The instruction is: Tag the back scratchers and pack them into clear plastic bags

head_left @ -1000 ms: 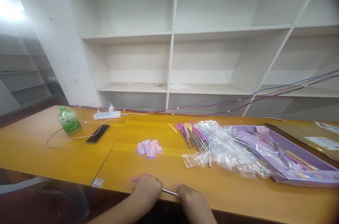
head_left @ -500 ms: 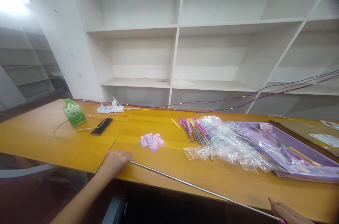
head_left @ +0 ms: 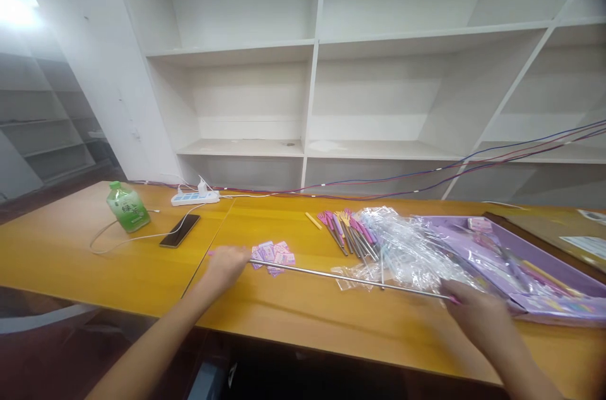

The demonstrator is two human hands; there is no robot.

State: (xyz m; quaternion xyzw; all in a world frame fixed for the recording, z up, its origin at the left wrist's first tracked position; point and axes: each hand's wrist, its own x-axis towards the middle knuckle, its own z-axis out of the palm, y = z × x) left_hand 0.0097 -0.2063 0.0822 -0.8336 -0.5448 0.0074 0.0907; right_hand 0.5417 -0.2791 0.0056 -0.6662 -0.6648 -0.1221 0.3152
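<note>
A long thin metal rod point(head_left: 341, 276) stretches across the view between my two hands, above the table. My left hand point(head_left: 228, 266) is wrapped round its left end, where a bit of pink shows. At the right, my right hand point(head_left: 473, 308) is closed on the other end, also pink, and is a little blurred. Behind the rod's left part lie small pink and purple cards point(head_left: 272, 255). Pink, purple and yellow hand-shaped sticks with metal shafts point(head_left: 348, 233) lie in a pile beside crumpled clear plastic bags point(head_left: 402, 248).
A purple box point(head_left: 504, 248) with wrapped items stands at the right, by a brown cardboard piece point(head_left: 540, 233). On the wooden table point(head_left: 265, 305) are a green bottle point(head_left: 129, 209), a phone point(head_left: 180, 231) and a white power strip point(head_left: 196, 198). White shelves point(head_left: 246, 97) rise behind.
Both hands have risen with the rod, the right one also moving inward to the left. The rod is now closer to level, and its visible span between the hands is shorter.
</note>
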